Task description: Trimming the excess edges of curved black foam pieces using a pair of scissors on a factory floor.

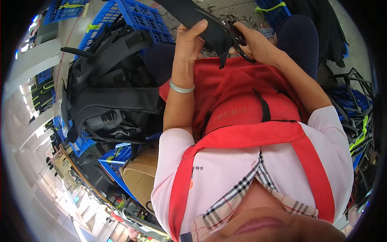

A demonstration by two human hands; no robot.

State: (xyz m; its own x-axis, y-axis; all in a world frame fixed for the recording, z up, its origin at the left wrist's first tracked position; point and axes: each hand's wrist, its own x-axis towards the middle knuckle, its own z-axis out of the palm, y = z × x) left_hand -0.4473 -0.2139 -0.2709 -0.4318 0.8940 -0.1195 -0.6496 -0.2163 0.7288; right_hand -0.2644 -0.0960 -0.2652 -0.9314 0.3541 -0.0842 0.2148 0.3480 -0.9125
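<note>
My left hand [188, 40] grips a wide black padded strap [203, 22] that runs up toward the top of the view. Close beside it, my right hand [254, 42] holds small black scissors [240, 42] at the strap's lower end, where thin threads hang. Both hands are above my lap, which a red apron [234, 92] covers. A pale green bangle [181, 88] circles my left wrist.
A pile of black backpacks [109, 92] rests on blue plastic crates [133, 16] at my left. A brown cardboard box [139, 173] sits below them. More black straps and yellow-green pieces [358, 121] fill a crate at my right. Thread scraps litter the grey floor [229, 8] ahead.
</note>
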